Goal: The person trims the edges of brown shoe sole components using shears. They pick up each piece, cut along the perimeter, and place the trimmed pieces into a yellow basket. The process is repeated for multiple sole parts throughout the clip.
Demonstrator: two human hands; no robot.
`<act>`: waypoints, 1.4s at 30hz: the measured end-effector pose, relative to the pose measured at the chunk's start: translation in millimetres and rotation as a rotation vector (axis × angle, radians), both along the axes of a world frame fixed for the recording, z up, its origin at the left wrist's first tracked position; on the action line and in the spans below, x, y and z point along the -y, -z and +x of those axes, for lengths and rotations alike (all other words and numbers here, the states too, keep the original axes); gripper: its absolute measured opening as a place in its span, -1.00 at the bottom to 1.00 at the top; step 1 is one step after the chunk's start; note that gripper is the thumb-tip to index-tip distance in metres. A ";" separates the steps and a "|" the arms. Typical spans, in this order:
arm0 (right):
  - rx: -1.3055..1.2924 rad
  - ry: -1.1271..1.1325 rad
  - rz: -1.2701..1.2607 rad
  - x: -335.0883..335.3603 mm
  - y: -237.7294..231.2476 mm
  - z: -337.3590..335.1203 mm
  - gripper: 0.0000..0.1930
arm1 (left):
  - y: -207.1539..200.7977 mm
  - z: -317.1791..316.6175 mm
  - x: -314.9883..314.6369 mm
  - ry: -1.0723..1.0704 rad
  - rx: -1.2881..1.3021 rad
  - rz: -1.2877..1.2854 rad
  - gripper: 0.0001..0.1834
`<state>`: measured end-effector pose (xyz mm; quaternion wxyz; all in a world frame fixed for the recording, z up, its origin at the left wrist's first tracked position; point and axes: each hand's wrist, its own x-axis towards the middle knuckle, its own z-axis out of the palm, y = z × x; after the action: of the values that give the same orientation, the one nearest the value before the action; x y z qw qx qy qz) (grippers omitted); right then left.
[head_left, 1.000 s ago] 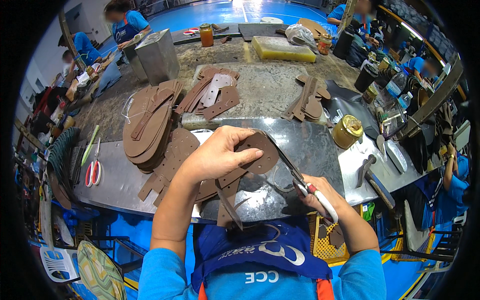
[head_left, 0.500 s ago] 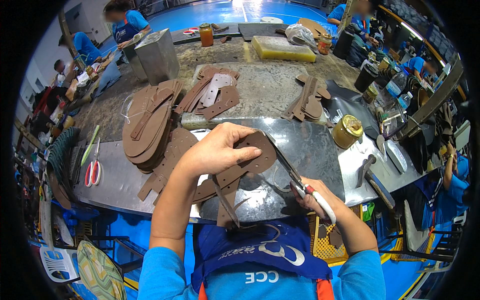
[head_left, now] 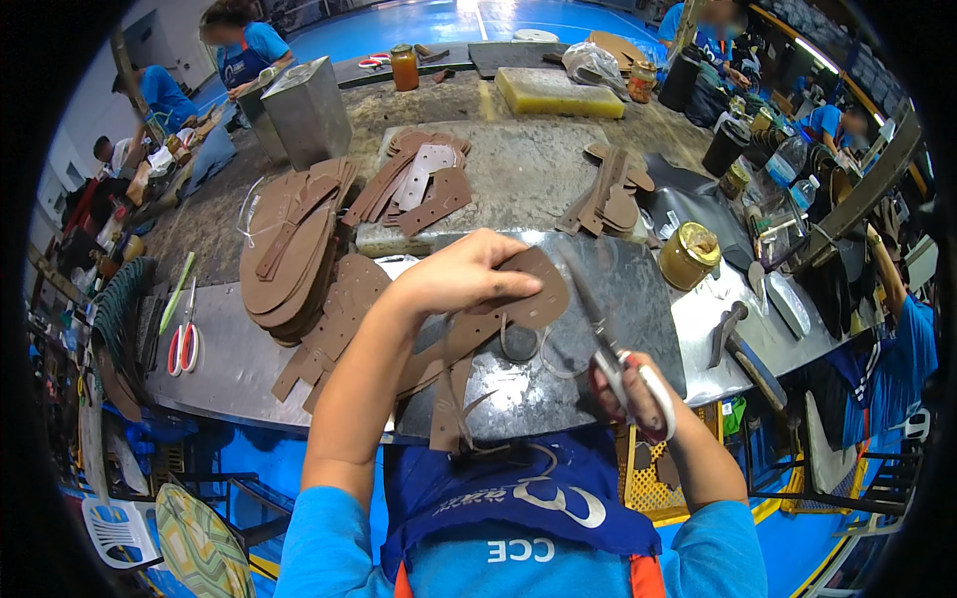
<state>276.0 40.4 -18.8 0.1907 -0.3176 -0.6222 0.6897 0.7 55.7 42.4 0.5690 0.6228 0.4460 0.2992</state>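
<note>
My left hand (head_left: 469, 274) pinches a brown leather piece (head_left: 551, 299) with a rounded end and small punched holes, held just above the dark work plate. In my right hand (head_left: 648, 399) is a pair of scissors (head_left: 596, 317) with red and white handles. Its blades point away from me, just right of the leather's rounded edge and apart from it; they are blurred by motion. Thin curled offcuts (head_left: 551, 361) lie on the plate below the leather. More brown leather strips (head_left: 449, 399) lie beneath my left wrist, partly hidden by it.
Stacked leather soles (head_left: 289, 249) and cut straps (head_left: 429, 199) lie to the left and beyond my hands. Further left is a second pair of scissors (head_left: 185, 339). On the right stand an open glue jar (head_left: 690, 257) and a hammer (head_left: 743, 349). Co-workers sit around the bench.
The scissors have come away from the leather's edge, and their blades have swung to the right. My left hand and the leather piece have shifted slightly right. A thin offcut now hangs below the leather.
</note>
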 end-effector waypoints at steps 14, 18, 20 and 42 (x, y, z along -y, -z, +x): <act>-0.364 0.423 0.012 -3.5 -7.1 14.4 -0.17 | 72.8 62.8 -56.5 -0.421 -0.619 0.637 -0.52; -0.385 0.315 -0.013 -7.6 3.5 15.0 -0.20 | 53.1 0.8 -37.9 -0.446 -0.753 0.344 -0.42; -0.395 0.347 -0.054 -7.8 10.6 9.0 -0.18 | 50.0 -14.4 -27.1 -0.425 -0.835 0.168 -0.22; -0.322 0.124 0.340 -4.4 -6.1 -22.9 -0.57 | -90.8 -21.9 39.6 -0.813 -0.088 0.781 -0.79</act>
<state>253.1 44.8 -12.7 0.3800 -0.2045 -0.6702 0.6038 -21.2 16.0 133.2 0.1163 0.5771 0.5294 0.6109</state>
